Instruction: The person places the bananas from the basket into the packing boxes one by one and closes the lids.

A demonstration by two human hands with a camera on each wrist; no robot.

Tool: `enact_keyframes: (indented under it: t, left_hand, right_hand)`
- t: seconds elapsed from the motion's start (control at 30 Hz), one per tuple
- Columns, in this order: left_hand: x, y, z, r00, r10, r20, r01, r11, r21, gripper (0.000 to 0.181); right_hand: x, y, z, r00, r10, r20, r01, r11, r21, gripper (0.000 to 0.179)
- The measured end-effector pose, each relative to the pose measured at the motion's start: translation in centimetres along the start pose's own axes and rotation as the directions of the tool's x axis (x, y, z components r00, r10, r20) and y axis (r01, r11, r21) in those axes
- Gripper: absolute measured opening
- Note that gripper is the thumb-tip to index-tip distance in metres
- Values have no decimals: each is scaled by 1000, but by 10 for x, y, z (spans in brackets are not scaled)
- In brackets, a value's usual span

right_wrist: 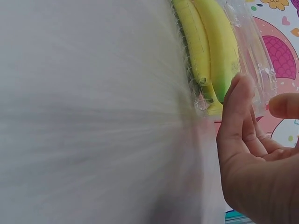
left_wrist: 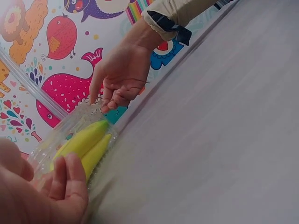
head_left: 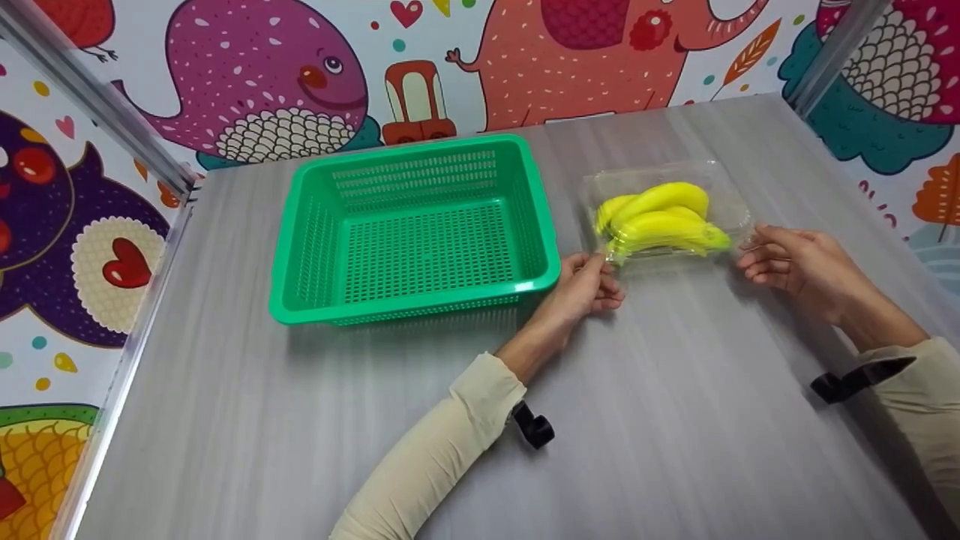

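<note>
Several yellow bananas with green tips (head_left: 664, 217) lie inside a clear plastic box (head_left: 645, 178), right of the green basket (head_left: 416, 306). My left hand (head_left: 574, 292) is at the box's near left corner, its fingers extended and the thumb apart from them in the left wrist view. At the near right corner is my right hand (head_left: 802, 266). Its fingers (right_wrist: 240, 93) lie fairly straight beside the box, with the thumb spread away. Whether either hand bears any of the box's weight cannot be told.
Beside my left hand stands the perforated basket, with nothing in it. A grey table (head_left: 300, 442) carries everything. Walls printed with cartoon animals (head_left: 262, 67) rise at the back and sides, with metal posts (head_left: 97, 90) at the corners.
</note>
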State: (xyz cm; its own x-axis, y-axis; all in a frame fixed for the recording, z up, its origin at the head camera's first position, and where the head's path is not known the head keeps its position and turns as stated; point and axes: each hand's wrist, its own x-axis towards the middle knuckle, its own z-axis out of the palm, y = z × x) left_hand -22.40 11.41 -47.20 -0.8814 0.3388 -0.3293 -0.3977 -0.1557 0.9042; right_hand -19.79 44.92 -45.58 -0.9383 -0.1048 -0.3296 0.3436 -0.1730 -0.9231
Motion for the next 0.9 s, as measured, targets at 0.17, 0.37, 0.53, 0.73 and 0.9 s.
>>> enact_keyframes:
  t: [0.17, 0.37, 0.53, 0.73, 0.9]
  left_hand:
    - [-11, 0, -6, 998, -5, 63, 0, 996, 84, 23]
    - [-30, 5, -14, 980, -21, 198, -28, 970, 241, 17]
    - [-46, 22, -17, 954, 54, 294, -150, 936, 317, 16]
    - [-64, 59, -22, 913, 169, 371, -315, 870, 379, 12]
    - [-68, 91, -37, 897, 266, 354, -421, 760, 496, 14]
  right_hand:
    - [-1, -4, 3, 990, 31, -134, -57, 980, -188, 37]
    - [-5, -8, 10, 960, -38, -278, -125, 830, -544, 54]
    - [-5, -11, 25, 896, -261, -359, -43, 755, -655, 47]
    - [2, -16, 48, 777, -545, -315, 203, 691, -694, 33]
    - [16, -27, 69, 780, -606, -159, 278, 562, -779, 33]
